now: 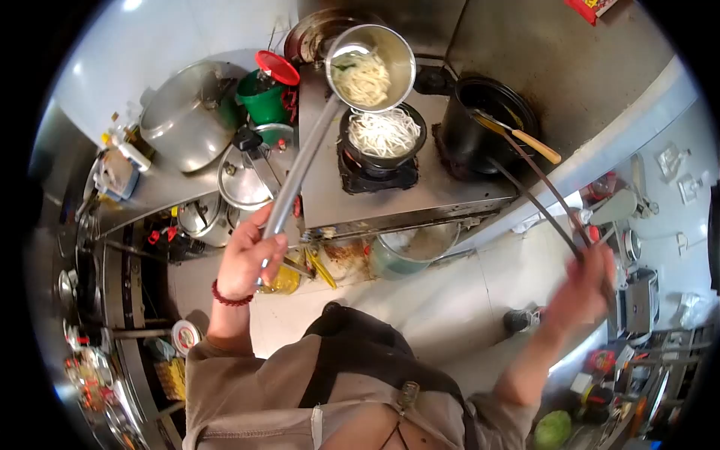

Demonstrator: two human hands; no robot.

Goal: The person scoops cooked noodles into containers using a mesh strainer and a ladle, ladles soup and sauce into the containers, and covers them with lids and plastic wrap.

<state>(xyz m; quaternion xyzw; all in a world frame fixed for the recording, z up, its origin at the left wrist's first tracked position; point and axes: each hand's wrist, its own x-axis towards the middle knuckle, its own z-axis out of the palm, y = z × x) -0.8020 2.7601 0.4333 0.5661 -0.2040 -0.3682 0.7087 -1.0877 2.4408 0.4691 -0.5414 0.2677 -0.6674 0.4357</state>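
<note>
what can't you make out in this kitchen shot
Head view only:
- Right hand: motion-blurred, so its grip on the long chopsticks is unclear.
- Black pot: inside too dark to see the contents.
- Ladle handle: partly covered by the left hand.
- Shelf items at the edges: too small and distorted.

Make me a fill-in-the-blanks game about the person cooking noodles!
1. The left hand holds a long-handled metal ladle full of white ____.
2. The ladle hangs over a small black ____ on the burner.
3. The right hand holds long ____ that reach to the black pot.

Missing words: noodles; pot; chopsticks
</note>
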